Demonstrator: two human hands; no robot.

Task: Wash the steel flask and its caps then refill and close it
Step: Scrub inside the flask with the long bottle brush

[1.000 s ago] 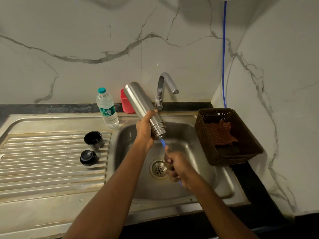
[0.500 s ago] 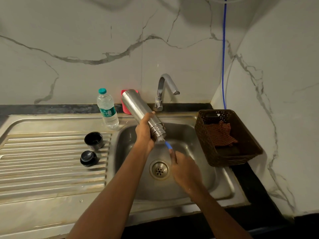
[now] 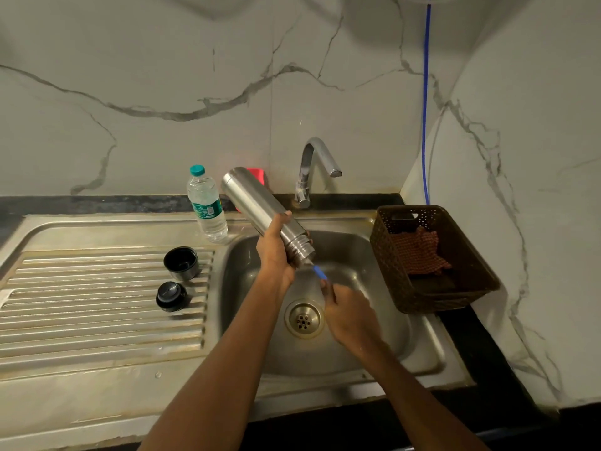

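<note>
Above sink basin (image 3: 354, 252), apart from basket (image 3: 381, 252): left hand (image 3: 276, 253) grips flask (image 3: 257, 203); right hand (image 3: 349, 315) holds blue brush (image 3: 319, 272) at mouth.

silver flask (image 3: 260, 203), blue brush handle (image 3: 319, 272), brown basket (image 3: 471, 255), red checked cloth (image 3: 419, 250).

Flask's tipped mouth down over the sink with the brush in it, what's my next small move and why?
Probably draw the brush back along the steel flask for a scrubbing stroke. Only a short blue stretch of handle shows between the flask's mouth and your right hand, so the head seems deep inside, and your left hand holds it tilted over the sink.
</note>
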